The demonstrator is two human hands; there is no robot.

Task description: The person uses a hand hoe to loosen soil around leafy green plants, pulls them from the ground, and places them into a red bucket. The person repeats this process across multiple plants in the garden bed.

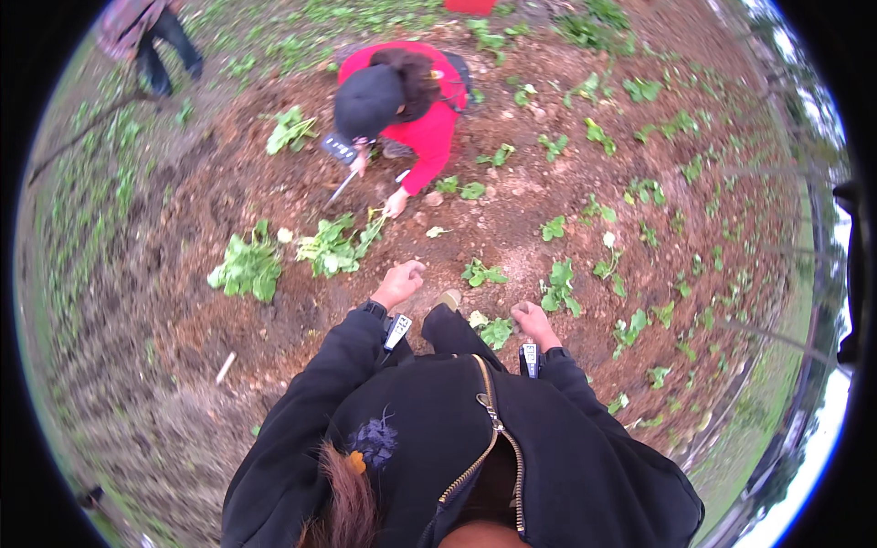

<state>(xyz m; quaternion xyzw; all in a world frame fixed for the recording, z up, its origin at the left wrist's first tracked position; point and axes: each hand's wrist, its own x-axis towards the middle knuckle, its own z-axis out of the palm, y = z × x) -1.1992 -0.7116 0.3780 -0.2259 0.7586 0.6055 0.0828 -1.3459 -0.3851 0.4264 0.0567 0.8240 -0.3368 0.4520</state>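
My left hand (399,284) is loosely open above brown soil (292,320); my right hand (534,321) is curled, its grip indeterminable. The leafy green plant (496,333) lies between them, just beside the right.

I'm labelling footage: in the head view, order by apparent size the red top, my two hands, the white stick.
Largest: red top
Next: left hand and right hand, too alike to rank
Smallest: white stick

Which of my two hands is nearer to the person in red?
Your left hand, nearer the red sleeve; your right hand is farther away, beside a leafy plant.
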